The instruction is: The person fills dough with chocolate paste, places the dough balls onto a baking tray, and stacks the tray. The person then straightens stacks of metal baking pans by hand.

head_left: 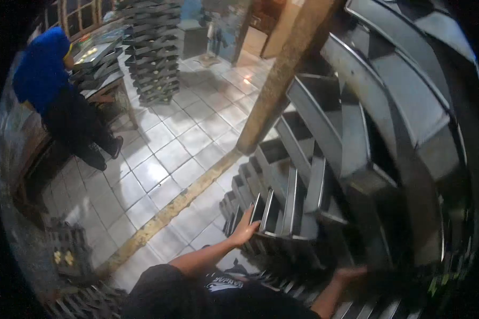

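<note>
Tall stacks of long, rectangular metal loaf pans (pixel 314 181) rise in front of me and to my right, laid crosswise in layers. My left hand (pixel 245 231) is closed on the near end of a loaf pan (pixel 271 212) low in the stack, thumb and fingers on either side of its edge. To the right, my right hand (pixel 351 273) reaches against the dark lower part of the stack. Blur and shadow hide its fingers, so its grip is unclear.
A wooden post (pixel 287 74) stands beside the stack, and a raised yellowish ledge (pixel 170 210) crosses the tiled floor (pixel 154 170). Another pan stack (pixel 151 58) stands farther back. At the left, a person in blue (pixel 42 74) works by a table (pixel 104 87). More pans (pixel 85 303) lie lower left.
</note>
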The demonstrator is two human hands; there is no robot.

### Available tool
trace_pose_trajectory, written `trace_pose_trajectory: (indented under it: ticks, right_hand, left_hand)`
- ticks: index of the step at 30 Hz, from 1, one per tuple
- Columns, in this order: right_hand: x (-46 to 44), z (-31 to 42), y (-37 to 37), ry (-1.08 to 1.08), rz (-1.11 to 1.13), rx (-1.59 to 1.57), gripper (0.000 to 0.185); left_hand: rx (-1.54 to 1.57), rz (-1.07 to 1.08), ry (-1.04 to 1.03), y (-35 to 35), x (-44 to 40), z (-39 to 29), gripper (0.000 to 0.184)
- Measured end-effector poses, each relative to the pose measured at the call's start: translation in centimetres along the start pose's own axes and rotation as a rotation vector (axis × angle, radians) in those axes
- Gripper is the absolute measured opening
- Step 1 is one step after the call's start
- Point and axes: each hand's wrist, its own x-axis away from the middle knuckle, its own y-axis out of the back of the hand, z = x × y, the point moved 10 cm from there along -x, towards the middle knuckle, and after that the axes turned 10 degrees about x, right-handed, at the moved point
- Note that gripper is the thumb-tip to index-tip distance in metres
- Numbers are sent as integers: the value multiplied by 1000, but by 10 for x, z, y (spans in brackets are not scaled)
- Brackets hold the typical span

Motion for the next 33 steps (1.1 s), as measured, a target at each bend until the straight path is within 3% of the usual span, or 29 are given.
trace_pose_trajectory:
  ticks: [2, 8, 10, 11, 12, 14, 18, 19, 20, 22, 24, 25, 27, 28, 30, 33]
  right_hand:
    - [5, -12, -5, -1, 31, -6, 72]
    - [14, -45, -13, 11, 112, -9, 72]
    - [18, -48, -14, -6, 120, 3, 72]
    - [18, -48, -16, -9, 123, 9, 73]
    - [18, -48, -17, -10, 117, 9, 73]
    - [25, -50, -11, 4, 127, 29, 73]
    - [38, -39, -8, 12, 141, 51, 74]
    - [43, -33, -10, 25, 142, 56, 74]
    - [47, -24, -10, 49, 141, 64, 75]
    - [53, 0, -14, 118, 158, 81, 75]
    - [60, 36, -19, 210, 166, 91, 76]
    - [59, 54, -23, 247, 163, 97, 77]
    - [48, 107, -24, 434, 95, 150, 62]
    - [44, 134, -24, 529, 66, 147, 55]
    - [34, 149, -37, 525, 58, 191, 46]
    - [22, 161, -52, 464, -8, 180, 49]
  left_hand:
    - [167, -29, 195, -4, -3, 22, 74]
    - [141, -172, 167, -1, -6, 36, 66]
    - [95, -207, 207, 3, 0, 20, 66]
    - [145, -195, 325, 3, 7, 12, 66]
    - [78, -216, 186, 5, 1, 14, 66]
    - [165, -206, 215, 0, 0, 39, 66]
    - [131, -176, 41, 12, -19, 45, 61]
    - [281, -151, 167, 15, -20, 41, 59]
    - [138, -141, 20, 25, -31, 25, 56]
    - [154, -81, 39, 36, -40, 8, 54]
    - [-89, -64, -26, 49, -68, 64, 50]
    - [-266, -65, -231, 56, -84, 70, 44]
    - [293, -38, 65, 69, -148, 152, 39]
    - [193, -96, 128, 79, -141, 119, 46]
    - [79, -284, -6, 97, -144, 65, 57]
    - [168, -260, 44, 95, -86, -31, 58]
